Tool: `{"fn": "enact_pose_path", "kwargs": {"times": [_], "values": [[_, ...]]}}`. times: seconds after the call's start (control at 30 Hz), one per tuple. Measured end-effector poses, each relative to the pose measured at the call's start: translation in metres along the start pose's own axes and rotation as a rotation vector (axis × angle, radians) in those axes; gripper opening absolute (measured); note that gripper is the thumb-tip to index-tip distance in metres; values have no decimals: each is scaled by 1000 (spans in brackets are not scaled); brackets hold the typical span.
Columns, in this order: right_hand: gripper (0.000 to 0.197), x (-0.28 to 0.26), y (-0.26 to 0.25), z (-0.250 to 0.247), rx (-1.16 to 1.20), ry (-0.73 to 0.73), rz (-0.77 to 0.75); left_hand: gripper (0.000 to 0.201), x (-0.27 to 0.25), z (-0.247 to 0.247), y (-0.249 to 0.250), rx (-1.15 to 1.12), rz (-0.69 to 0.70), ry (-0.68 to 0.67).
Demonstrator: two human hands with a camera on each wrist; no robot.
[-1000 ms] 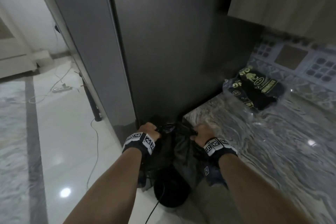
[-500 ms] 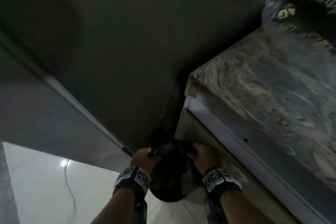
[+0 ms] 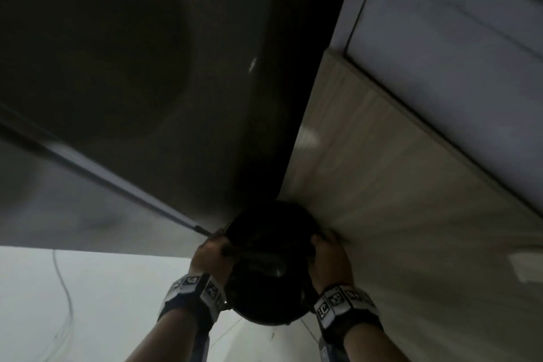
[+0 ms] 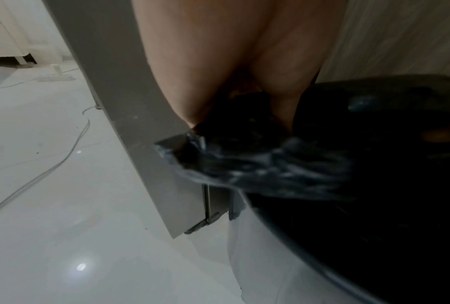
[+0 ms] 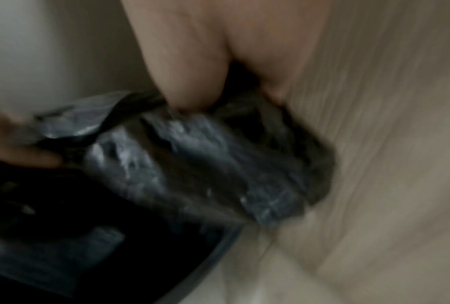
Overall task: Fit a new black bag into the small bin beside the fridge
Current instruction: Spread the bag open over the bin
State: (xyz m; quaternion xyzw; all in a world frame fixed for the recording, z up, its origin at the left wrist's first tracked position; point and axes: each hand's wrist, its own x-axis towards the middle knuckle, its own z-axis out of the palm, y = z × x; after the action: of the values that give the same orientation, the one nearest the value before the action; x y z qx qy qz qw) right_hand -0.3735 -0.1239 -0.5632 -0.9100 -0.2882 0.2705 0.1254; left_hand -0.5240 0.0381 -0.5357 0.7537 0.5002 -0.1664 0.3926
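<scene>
Bin (image 3: pixel 269 297) first: it's the small round black one on the floor, wedged into the corner where the fridge (image 3: pixel 141 73) meets the pale wood cabinet panel (image 3: pixel 390 200). We've got the black bag (image 4: pixel 257 162) bunched up at the mouth of it, so by our read we're mid-step on seating the liner, with the rim not wrapped yet.

Left hand (image 3: pixel 213 256) is on the fridge side, and its fingers (image 4: pixel 182 86) are clamped on a crumpled wad of the plastic. Right hand (image 3: pixel 330 256) is on the cabinet side doing the same: its fingers (image 5: pixel 190 67) are pinched down on a gathered fold, tight against the wood.

Next up, we'd guess, is spreading the two hands apart to open the bag's mouth, then folding the edge over the rim all the way round. Space is tight, especially on the cabinet side. Thin film like this probably tears if we yank it. Both wrist views are blurry, so we can't tell how much bag is already inside.
</scene>
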Motion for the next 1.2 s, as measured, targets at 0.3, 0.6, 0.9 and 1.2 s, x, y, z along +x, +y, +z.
{"fn": "enact_pose_path", "kwargs": {"times": [0.3, 0.6, 0.9, 1.2], "values": [[19, -4, 15, -25, 197, -448, -11, 9, -5, -6, -17, 148, 83, 22], [8, 19, 36, -11, 410, -333, 67, 32, 28, -20, -43, -235, 140, -73], [24, 70, 10, 20, 7, 69, -1, 42, 61, -2, -36, 96, 353, 191], [25, 79, 20, 54, -224, -289, 169, 26, 82, 15, -47, -118, -108, 103]]}}
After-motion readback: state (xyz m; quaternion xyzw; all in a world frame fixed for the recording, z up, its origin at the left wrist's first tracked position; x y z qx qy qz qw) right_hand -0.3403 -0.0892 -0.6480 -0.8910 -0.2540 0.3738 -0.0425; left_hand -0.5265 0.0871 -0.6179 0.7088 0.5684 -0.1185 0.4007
